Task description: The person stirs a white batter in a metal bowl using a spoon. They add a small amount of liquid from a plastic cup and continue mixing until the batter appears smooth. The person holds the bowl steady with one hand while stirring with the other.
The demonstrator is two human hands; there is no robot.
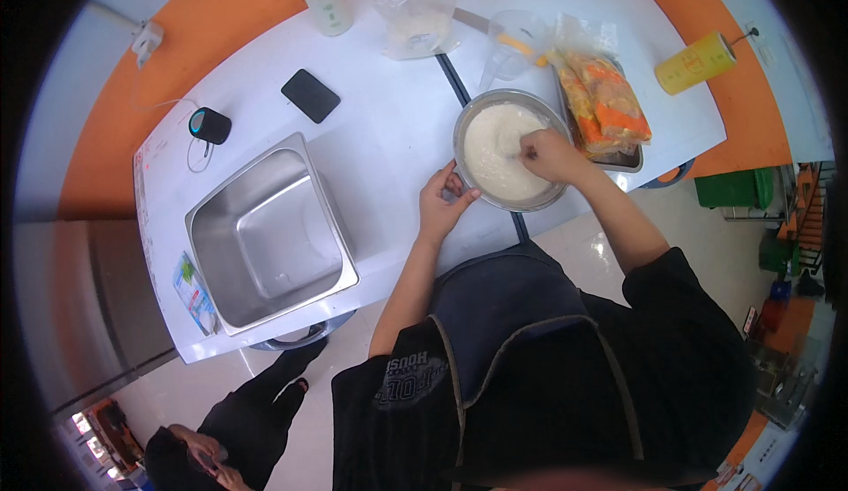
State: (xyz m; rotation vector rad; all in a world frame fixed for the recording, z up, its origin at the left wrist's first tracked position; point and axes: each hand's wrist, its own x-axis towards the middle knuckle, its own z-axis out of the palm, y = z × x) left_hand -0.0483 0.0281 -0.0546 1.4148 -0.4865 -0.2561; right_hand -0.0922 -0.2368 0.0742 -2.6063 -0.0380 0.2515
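Note:
A round stainless steel bowl (465, 180) holds a thick, pale cream-coloured batter (495, 170). My left hand (442, 201) steadies the bowl at its lower left, with thumb and fingers against the outside near the rim. Over the batter, my right hand (551, 156) is closed around a utensil, whose batter-coated end (509, 143) dips into the mix. Its exact kind is hidden by the fist and the batter. Just right of the bowl, filled plastic packs (606, 103) with orange markings lie on a metal tray (626, 160).
Left on the white table (391, 127) stands a deep steel pan (285, 246) beside a blue-white packet (194, 295). A phone (311, 95), small black speaker (210, 125), bag of white powder (421, 27), clear plastic jug (513, 44) and film rolls (695, 64) surround the work. Another person (245, 411) stands lower left.

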